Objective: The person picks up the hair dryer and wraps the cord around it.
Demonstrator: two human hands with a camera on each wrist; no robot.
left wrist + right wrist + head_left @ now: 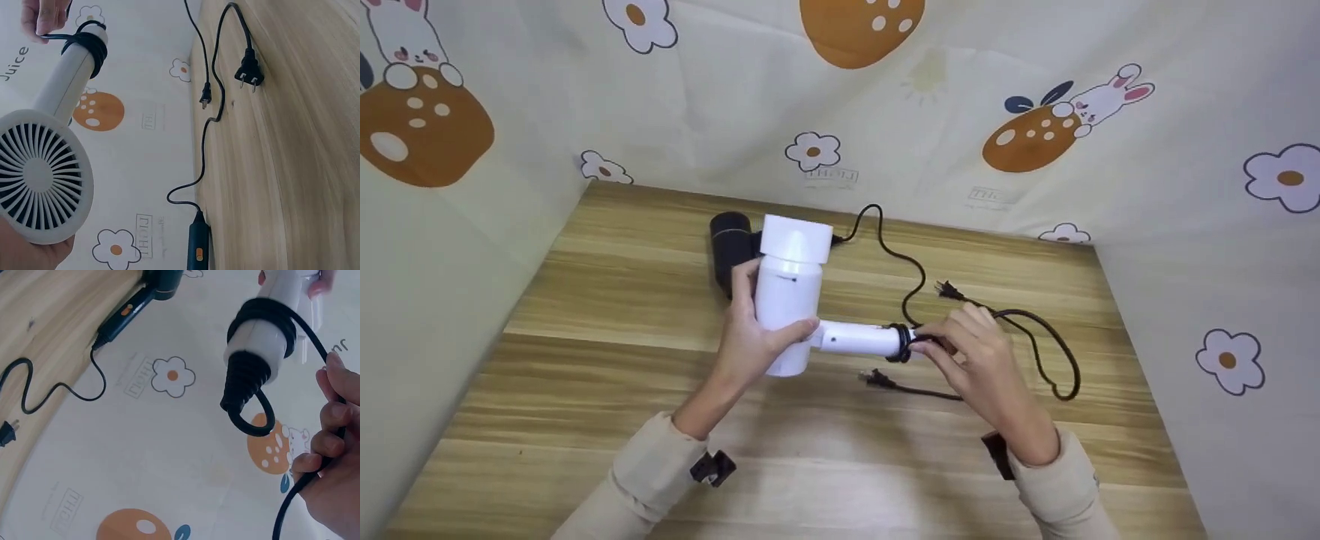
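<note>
Two cream sleeves (656, 461) reach in from the bottom edge of the head frame, each with one black mount (712, 469) at the cuff. Two bare hands come out of them. Left of centre, the left hand (751, 336) grips a white hair dryer (786, 300), thumb across the front of the barrel. Right of centre, the right hand (979, 356) has thumb and fingers curled round a black cord (899, 345), pinching it beside the handle's end.

One of two dryers in sight, the white one is held at mid-frame, barrel upright, wide nozzle (795, 238) at the top and handle (859, 339) pointing right. Its cord is wound around the handle near the tip, where a black ribbed collar (244, 379) sticks out. Its back is a round vent (38, 175) with radial slots.

Behind it, left of centre, a dark dryer (730, 247) lies on the table, partly hidden; its handle has an orange switch (199, 254). Two plugs rest on the wood-grain table (607, 375): an upper plug (949, 290) right of centre and a lower plug (877, 379) below the handle. Around the back and sides hangs a pale cloth (720, 97) printed with two rabbits, three orange shapes and six flowers.
</note>
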